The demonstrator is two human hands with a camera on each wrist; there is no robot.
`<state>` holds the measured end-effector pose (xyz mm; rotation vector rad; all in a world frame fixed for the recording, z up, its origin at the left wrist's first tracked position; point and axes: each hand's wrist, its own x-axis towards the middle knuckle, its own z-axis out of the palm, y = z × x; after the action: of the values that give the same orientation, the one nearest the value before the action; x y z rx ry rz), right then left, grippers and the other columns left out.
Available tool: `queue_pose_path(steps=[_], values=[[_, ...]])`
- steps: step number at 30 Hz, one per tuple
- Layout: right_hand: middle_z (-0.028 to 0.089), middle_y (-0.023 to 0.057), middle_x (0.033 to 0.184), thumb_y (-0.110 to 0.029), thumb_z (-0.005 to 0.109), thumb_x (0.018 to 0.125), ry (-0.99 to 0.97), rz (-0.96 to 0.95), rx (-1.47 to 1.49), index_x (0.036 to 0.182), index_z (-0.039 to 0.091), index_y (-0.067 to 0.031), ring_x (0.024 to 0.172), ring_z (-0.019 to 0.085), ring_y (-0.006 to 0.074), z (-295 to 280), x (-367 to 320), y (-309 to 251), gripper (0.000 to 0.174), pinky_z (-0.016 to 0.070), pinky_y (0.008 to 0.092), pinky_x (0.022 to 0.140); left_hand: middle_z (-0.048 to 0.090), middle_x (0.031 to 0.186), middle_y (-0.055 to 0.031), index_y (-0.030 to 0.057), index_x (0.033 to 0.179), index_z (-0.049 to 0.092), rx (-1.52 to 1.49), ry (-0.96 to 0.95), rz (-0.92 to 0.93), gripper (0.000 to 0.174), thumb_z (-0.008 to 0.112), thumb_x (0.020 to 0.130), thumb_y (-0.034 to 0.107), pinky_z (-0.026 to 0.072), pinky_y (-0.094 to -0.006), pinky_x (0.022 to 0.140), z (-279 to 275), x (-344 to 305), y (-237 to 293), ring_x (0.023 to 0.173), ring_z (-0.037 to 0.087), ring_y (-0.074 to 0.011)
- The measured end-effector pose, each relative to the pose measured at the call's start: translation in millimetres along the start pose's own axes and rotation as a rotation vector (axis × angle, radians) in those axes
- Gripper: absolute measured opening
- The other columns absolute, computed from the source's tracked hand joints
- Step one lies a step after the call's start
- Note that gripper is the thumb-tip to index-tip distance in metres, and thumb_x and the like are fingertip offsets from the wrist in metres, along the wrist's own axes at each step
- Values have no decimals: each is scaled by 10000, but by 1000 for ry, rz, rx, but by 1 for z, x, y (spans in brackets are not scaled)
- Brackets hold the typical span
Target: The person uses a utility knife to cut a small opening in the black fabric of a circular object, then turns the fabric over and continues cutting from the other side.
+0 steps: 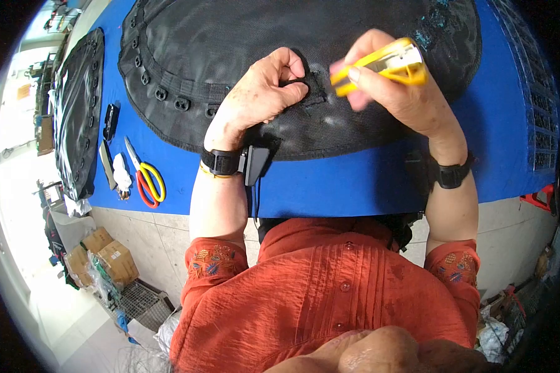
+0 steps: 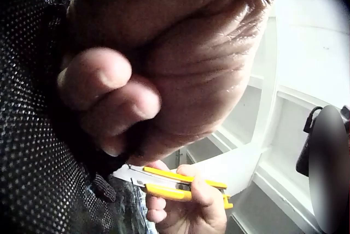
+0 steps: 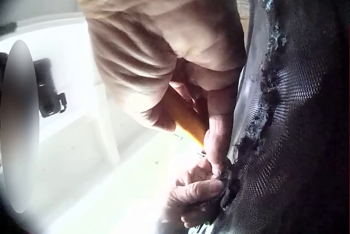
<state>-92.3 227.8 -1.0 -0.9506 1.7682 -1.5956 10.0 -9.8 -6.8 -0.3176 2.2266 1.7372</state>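
A large round black mesh sheet (image 1: pixel 199 37), edged with webbing and small black buckles, lies across the table. My left hand (image 1: pixel 252 96) pinches a bit of black webbing (image 1: pixel 317 96) on the mesh between thumb and forefinger; its other fingers curl under, as the left wrist view shows. Just right of it, my right hand (image 1: pixel 410 102) grips yellow thread snips (image 2: pixel 169 192). Their blades point left toward the pinched spot and stand slightly apart in the left wrist view. In the right wrist view the palm hides most of the snips' yellow handle (image 3: pixel 188 122).
Red-and-yellow scissors (image 1: pixel 148 180), a white bundle (image 1: pixel 122 174) and a small black object (image 1: pixel 111 121) lie left on the blue table (image 1: pixel 180 186). Another black mesh panel (image 1: pixel 81 112) lies along the left edge. Clear-wrapped sheets (image 1: pixel 541 105) line the right side. Cardboard boxes (image 1: pixel 115 261) stand on the floor.
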Motion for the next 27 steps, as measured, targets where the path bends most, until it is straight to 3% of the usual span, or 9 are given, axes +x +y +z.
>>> queue_pose_path(steps=[3, 6, 11, 20, 27], values=[[775, 116, 1005, -169, 628, 1010, -122, 85, -24, 1053, 615, -56, 745, 729, 126, 6, -4, -3, 121, 605, 282, 663, 602, 766, 46, 78, 1044, 538, -6, -1, -12, 194, 698, 949, 24, 322, -230, 455, -1, -1, 4, 558, 444, -25], [684, 33, 808, -131, 693, 980, -5, 107, 31, 1018, 649, -51, 623, 689, 117, 9, -6, -4, 99, 561, 269, 575, 586, 762, 54, 89, 1059, 543, -6, 2, -3, 206, 711, 952, 34, 310, -218, 435, -1, 0, -1, 536, 434, -16], [719, 65, 973, -158, 669, 1009, 79, -17, 26, 1027, 625, -42, 773, 733, 129, -1, 0, 0, 125, 611, 264, 650, 553, 763, 72, 102, 1090, 548, 5, 19, -19, 219, 722, 967, 50, 295, -197, 393, -1, 2, -3, 492, 411, -1], [695, 41, 1045, -128, 659, 1033, 147, -149, 66, 1088, 615, -47, 880, 726, 114, 5, 4, 12, 107, 618, 257, 740, 584, 722, 43, 72, 1032, 531, -10, 17, -26, 188, 694, 941, 48, 332, -232, 420, -1, 1, 0, 505, 438, -34], [688, 32, 1039, -118, 661, 1031, 142, -144, 77, 1100, 623, -50, 894, 719, 114, 9, 6, 13, 104, 612, 268, 758, 571, 716, 46, 70, 1048, 534, -23, 8, -25, 187, 697, 959, 48, 319, -218, 402, -1, 0, 3, 475, 427, -24]])
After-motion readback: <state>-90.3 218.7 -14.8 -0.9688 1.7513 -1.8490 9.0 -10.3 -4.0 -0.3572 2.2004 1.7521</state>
